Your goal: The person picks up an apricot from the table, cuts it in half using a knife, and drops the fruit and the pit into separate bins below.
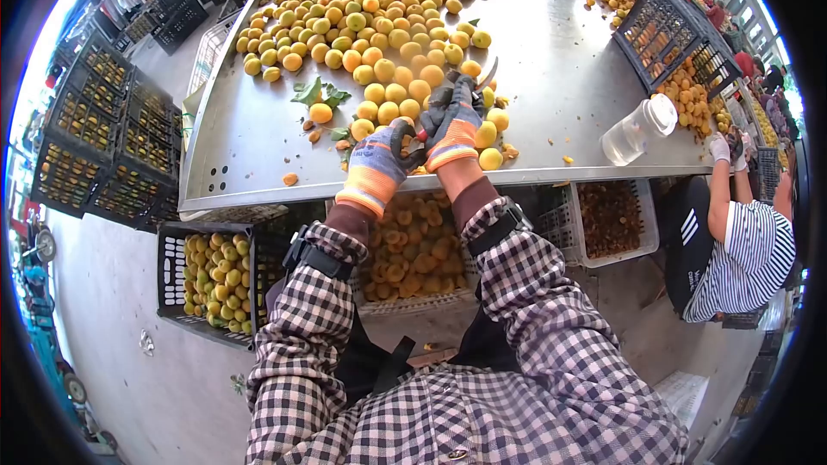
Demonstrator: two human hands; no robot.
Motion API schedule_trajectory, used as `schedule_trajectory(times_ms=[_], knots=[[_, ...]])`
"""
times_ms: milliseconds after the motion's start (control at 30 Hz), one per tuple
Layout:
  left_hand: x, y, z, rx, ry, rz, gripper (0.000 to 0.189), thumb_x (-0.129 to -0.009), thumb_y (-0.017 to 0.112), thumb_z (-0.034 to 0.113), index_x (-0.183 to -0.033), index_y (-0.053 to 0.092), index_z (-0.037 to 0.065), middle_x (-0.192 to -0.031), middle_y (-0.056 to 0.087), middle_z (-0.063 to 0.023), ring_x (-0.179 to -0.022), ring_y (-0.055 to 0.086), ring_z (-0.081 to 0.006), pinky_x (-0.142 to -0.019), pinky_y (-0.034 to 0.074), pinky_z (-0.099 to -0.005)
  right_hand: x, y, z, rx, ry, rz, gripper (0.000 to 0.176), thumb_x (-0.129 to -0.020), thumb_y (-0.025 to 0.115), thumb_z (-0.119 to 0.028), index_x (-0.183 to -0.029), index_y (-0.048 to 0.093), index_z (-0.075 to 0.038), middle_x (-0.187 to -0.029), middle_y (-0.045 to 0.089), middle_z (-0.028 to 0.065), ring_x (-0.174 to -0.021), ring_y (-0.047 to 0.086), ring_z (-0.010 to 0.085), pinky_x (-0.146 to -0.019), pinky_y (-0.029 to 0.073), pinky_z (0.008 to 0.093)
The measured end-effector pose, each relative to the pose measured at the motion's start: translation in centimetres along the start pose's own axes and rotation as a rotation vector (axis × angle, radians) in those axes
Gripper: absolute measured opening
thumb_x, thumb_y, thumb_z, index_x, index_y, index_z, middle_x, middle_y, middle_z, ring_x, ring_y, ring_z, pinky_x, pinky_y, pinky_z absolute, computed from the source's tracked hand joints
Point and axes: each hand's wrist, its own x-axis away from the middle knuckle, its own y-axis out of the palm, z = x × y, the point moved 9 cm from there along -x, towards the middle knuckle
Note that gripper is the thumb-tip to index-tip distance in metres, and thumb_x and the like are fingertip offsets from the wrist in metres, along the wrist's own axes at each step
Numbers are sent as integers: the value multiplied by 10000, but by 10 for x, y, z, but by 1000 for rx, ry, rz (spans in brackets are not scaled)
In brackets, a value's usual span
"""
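Both my hands wear grey gloves with orange cuffs and meet at the near edge of a metal table [241, 133]. My right hand [454, 120] grips a small knife [488, 75] whose blade points up and away. My left hand [383, 155] is closed against the right one; whatever it holds is hidden by the fingers. A large heap of yellow-orange apricots [379, 17] covers the table's far half and reaches right up to my hands. Under the table edge, below my hands, sits a white crate of halved apricots [413, 254].
A clear plastic jar [636, 129] lies on the table at right. A black crate of whole apricots [211, 280] stands lower left, a white crate of pits [610, 220] to the right. Stacked black crates [95, 138] line the left. A person in a striped shirt [745, 258] works at right.
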Motion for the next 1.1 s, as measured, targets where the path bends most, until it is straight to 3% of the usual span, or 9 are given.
schedule_trajectory(times_ms=[300, 433, 467, 500, 567, 667, 700, 900, 1100], knots=[[-1, 12, -20, -197, -157, -163, 592, -640, 808, 316, -1091, 505, 80, -1007, 630, -172, -955, 604, -374, -807, 487, -417, -13, -10, 4, -143, -7, 29, 391, -927, 534, -421, -672, 491, -128, -467, 370, -4, -343, 280, 110, -349, 215, 244], [0, 10, -27, -56, -189, -128, 518, -693, 761, 214, -1115, 493, 78, -1071, 596, -186, -1023, 574, -373, -846, 475, -421, -26, -18, -37, 380, -587, -15, 392, -933, 523, -391, -660, 483, -112, -468, 381, -5, -342, 302, 112, -336, 246, 251], [-1, 15, -42, -5, -160, -80, 515, -690, 751, 171, -1127, 495, 83, -1072, 598, -177, -1007, 579, -376, -833, 479, -416, 3, -6, -37, 142, -265, 41, 360, -935, 517, -362, -674, 479, -118, -479, 395, -7, -335, 305, 109, -324, 254, 255], [-2, 15, -50, 43, -134, -29, 517, -687, 741, 127, -1140, 497, 89, -1074, 600, -168, -991, 583, -378, -820, 483, -412, 4, -4, -46, 55, -328, 27, 278, -936, 514, -332, -757, 531, -121, -509, 422, -12, -341, 310, 99, -322, 252, 249], [1, -13, -35, -21, -135, 12, 417, -736, 695, 145, -1121, 549, 83, -974, 623, -124, -922, 613, -301, -797, 491, -389, -18, -18, -42, 47, -241, -5, 194, -942, 515, -308, -907, 580, -128, -555, 455, -20, -360, 319, 87, -331, 258, 241], [22, -6, -27, 811, -437, -436, 279, -837, 635, 131, -1108, 631, 65, -927, 636, -37, -876, 577, -120, -776, 484, -268, 11, 0, -57, 67, -248, -46, 207, -955, 517, -298, -1027, 568, -111, -585, 474, -16, -372, 315, 84, -333, 243, 236], [22, -6, -30, 720, -197, -438, 338, -842, 668, 191, -1149, 610, 61, -1007, 649, -54, -919, 593, -133, -807, 484, -273, 19, 4, -60, 80, -246, -64, 214, -955, 518, -299, -1033, 565, -105, -585, 472, -17, -373, 315, 84, -334, 240, 234], [-5, -59, -114, 98, -281, 206, 411, -779, 741, 177, -1148, 615, 50, -951, 694, -106, -860, 656, -185, -770, 510, -320, 31, 5, -57, 86, -173, -137, 259, -959, 515, -288, -1111, 539, -81, -598, 460, -7, -375, 313, 91, -318, 222, 243], [-32, -80, -179, -592, -879, -35, 581, -741, 681, 524, -1072, 652, 47, -1059, 659, -178, -995, 630, -322, -846, 493, -383, 29, 4, -49, 121, -167, -160, 201, -964, 511, -304, -978, 535, -105, -562, 479, 3, -338, 335, 96, -292, 242, 241]])
